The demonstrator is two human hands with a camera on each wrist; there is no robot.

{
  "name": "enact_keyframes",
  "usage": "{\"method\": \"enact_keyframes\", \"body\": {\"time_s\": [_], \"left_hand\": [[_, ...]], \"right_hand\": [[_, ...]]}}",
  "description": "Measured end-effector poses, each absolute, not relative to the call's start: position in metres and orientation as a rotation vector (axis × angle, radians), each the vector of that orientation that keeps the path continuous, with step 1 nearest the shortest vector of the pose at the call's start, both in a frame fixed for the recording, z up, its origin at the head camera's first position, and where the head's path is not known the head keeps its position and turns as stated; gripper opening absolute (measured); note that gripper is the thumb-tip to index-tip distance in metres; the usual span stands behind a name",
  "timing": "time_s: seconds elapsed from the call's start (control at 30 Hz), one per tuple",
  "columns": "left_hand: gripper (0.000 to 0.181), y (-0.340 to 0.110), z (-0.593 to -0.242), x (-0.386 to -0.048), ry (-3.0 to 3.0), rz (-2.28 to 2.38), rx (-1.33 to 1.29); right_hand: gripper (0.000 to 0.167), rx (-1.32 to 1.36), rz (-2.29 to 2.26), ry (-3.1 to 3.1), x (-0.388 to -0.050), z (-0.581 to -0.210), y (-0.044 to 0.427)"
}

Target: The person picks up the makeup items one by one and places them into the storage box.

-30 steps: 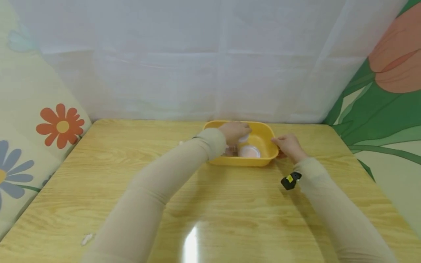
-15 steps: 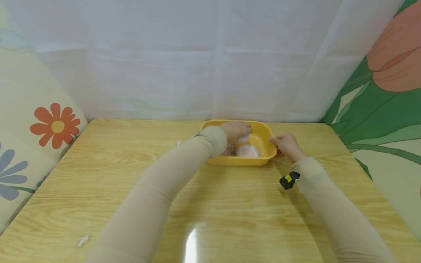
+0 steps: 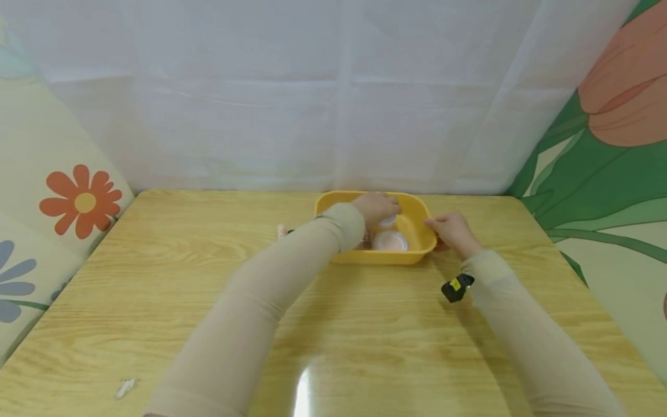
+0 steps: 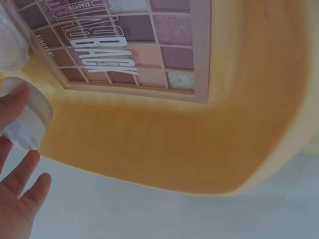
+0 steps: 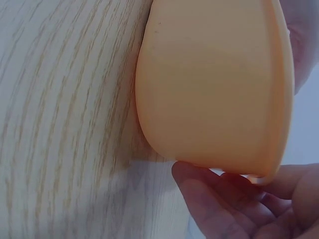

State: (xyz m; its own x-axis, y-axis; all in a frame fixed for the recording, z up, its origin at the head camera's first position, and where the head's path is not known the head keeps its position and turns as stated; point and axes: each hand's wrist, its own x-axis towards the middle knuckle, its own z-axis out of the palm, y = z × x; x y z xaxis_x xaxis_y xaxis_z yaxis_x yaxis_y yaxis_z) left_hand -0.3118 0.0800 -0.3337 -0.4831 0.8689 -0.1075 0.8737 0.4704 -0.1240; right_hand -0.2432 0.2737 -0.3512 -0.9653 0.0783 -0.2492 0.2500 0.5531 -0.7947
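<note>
A yellow plastic basin (image 3: 383, 256) stands near the table's back edge. Reaching into it, my left hand (image 3: 376, 207) pinches a small round white jar (image 4: 31, 112) between thumb and fingers, close to the basin's wall. Beside the jar lies an eyeshadow palette (image 4: 144, 50) with white lettering on its clear lid; in the head view my sleeve hides much of it. A second round container (image 3: 391, 241) with a pale pink top lies on the basin's floor. My right hand (image 3: 454, 233) grips the basin's right-hand rim, thumb on top and fingers (image 5: 204, 199) underneath.
On the wooden table (image 3: 208, 301), left of the basin, is a small pale pink tube (image 3: 282, 231) with something dark beside it, partly behind my left forearm. A white scuff (image 3: 125, 388) marks the front left. White cloth (image 3: 234, 104) hangs behind the table.
The head view has shifted slightly. My left forearm has moved a little right, uncovering more of the pink tube. Both hands keep their hold on the jar and the basin rim.
</note>
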Motion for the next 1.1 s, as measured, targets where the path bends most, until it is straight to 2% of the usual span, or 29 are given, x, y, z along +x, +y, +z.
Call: {"method": "enact_keyframes", "body": {"time_s": [0.23,0.5,0.73,1.1], "left_hand": [[0.068,0.091,-0.342,-0.316,2.737,-0.474,1.522],[0.043,0.096,-0.348,-0.319,2.734,-0.543,1.543],[0.044,0.102,-0.355,-0.323,2.692,-0.632,1.484],[0.036,0.101,-0.352,-0.317,2.691,-0.636,1.504]], "right_hand": [[0.04,0.282,-1.376,2.607,-0.242,-0.35,0.275],[0.04,0.289,-1.396,2.603,-0.243,-0.351,0.273],[0.04,0.311,-1.397,2.598,-0.244,-0.353,0.273],[0.04,0.339,-1.396,2.591,-0.244,-0.351,0.274]]}}
